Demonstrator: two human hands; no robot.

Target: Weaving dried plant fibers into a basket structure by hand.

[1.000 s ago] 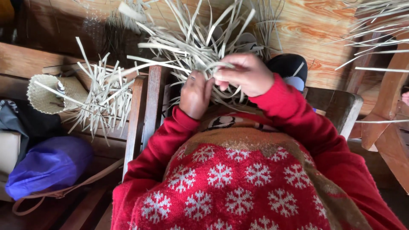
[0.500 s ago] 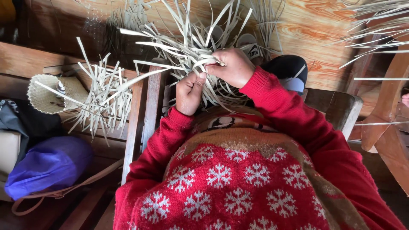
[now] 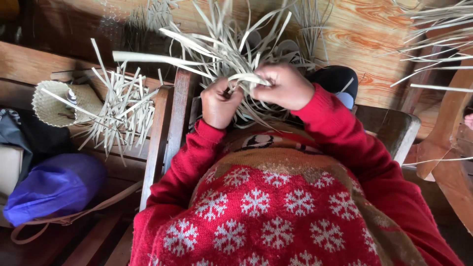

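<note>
The left hand [image 3: 220, 104] is curled shut around the near end of a bundle of pale straw strips [image 3: 217, 47], and the right hand [image 3: 283, 86] is closed too, its fingers pinching one strip bent over at the top of the fist; the two hands sit close side by side in front of the red sweater [image 3: 261, 216], above the person's lap; the bundle has no single axis, its loose strips fanning up and away from the hands toward the wooden floor [image 3: 374, 34], the longest reaching out leftward past the chair arm [image 3: 170, 118]; just left of that arm a second half-woven piece [image 3: 120, 111] lies on the bench [image 3: 29, 64] with its strips splayed in all directions, touching a small woven straw hat [image 3: 51, 103]; nearer the bench's front edge lies a purple bag [image 3: 51, 187]; more loose strips [image 3: 433, 39] jut in at the right edge; open room is mostly straight ahead over the floor.
</note>
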